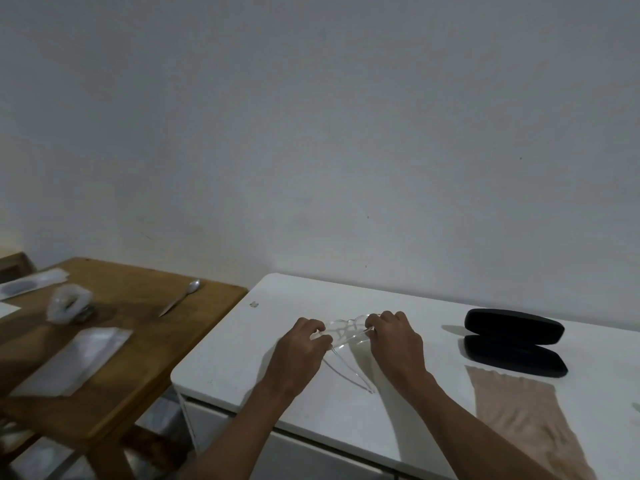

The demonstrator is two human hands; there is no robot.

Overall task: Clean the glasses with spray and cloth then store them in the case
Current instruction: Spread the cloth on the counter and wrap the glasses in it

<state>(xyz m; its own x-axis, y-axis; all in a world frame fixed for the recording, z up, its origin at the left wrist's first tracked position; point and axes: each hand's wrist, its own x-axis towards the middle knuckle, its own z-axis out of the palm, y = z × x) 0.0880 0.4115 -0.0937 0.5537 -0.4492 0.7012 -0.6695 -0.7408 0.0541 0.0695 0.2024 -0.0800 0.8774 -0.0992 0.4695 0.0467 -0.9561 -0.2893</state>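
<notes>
Two hands pinch clear glasses [341, 332] above a white counter [242, 341]: left hand [301, 344] on one end, right hand [394, 336] on the other, temples pointing toward the person. The open black case [514, 341] lies to the right, long axis left-to-right like the frame, nearer the right hand.

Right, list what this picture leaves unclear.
- Head view: glasses: both hinge ends hidden by left hand and right hand.
- Cloth: near end cut off by the bottom edge.
- Wrapped bundle on the wooden table: too blurred.

Left hand [304, 344], right hand [394, 336] pinching.
</notes>
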